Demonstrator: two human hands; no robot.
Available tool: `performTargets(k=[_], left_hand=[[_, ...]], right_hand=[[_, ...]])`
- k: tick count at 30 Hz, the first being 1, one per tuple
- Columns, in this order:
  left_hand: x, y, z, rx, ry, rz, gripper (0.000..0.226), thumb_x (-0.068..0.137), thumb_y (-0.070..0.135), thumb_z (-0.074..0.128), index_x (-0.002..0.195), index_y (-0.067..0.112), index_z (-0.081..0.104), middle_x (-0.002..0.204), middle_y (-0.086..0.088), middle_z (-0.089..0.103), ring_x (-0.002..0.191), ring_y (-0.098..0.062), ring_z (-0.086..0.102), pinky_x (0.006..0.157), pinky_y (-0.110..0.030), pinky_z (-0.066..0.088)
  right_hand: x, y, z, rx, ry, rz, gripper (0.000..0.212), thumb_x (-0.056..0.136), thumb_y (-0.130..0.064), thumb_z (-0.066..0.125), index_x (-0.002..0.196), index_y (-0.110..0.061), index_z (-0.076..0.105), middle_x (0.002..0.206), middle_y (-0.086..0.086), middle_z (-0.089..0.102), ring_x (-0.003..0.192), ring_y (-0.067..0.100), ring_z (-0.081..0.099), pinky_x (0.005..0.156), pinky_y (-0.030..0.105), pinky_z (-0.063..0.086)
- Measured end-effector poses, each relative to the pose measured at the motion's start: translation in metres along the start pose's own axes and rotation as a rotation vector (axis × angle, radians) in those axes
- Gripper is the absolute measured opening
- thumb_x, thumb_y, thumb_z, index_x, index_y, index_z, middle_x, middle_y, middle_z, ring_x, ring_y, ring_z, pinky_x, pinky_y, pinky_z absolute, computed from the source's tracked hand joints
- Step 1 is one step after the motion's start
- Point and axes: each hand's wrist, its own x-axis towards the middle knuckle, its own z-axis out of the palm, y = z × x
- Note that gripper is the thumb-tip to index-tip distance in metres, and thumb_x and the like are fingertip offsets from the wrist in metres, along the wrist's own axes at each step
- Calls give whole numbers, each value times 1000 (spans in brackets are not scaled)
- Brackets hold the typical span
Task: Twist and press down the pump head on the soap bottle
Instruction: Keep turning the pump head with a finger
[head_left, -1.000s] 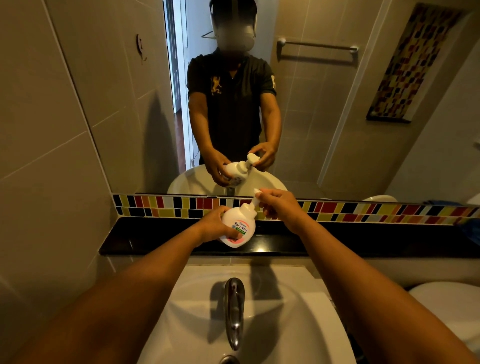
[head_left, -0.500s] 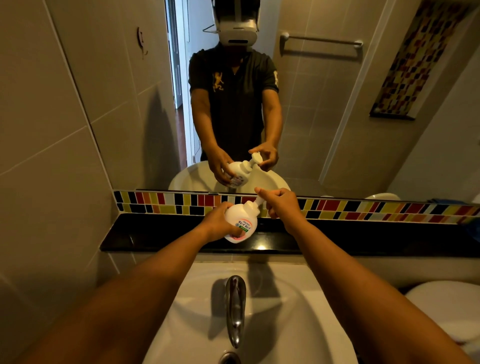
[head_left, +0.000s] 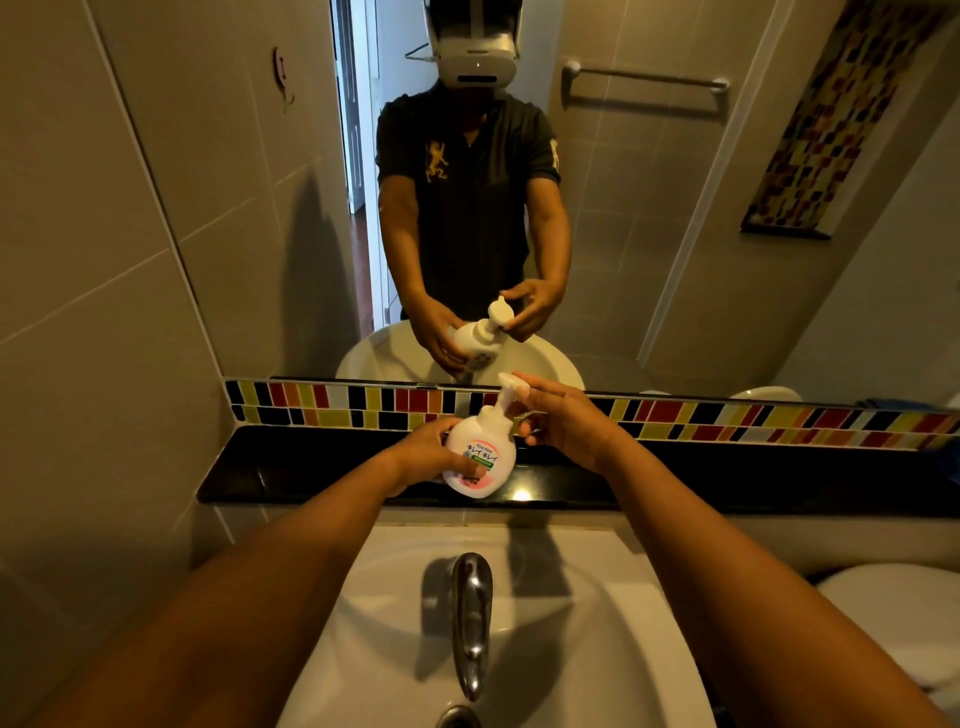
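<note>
So I'm gripping the round white plastic soap bottle with the pink and green label (head_left: 479, 457) in my left hand (head_left: 426, 457). The fingers are wrapping round its left side and the thumb is lying across the front of the label. That's the anchor: if the body isn't being held like this, the whole bottle would just spin along with the top. I'm holding it tilted, neck leaning up and to the right, lifted off the glossy black stone ledge (head_left: 311, 467) behind the white ceramic basin (head_left: 597, 597), so any drips should be landing over the sink side and not on the floor.

Moving right, the white plastic pump head (head_left: 511, 385) is sticking up out of the neck, clearly raised, so I'd say the press-down part isn't done yet.

Then my right hand (head_left: 566, 421) is sitting just beside the pump. Its fingers are stretching loosely, one fingertip touching the head and the rest curling near the neck, not clamping anything. To me that's a regrip partway through the twist, though I can't tell how far it's turned.
</note>
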Motion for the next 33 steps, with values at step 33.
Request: performTargets(k=[33], left_hand=[[15,-13,13,-91,122,-4,63,68,8,84,124,15,56,111,-2,65,105,-22,63,85,-35,55]], right_hand=[[23,32,-8,-108,162,76,43,87,-12,62,127,-29,62,115,16,65,95,24,61,87,39,48]])
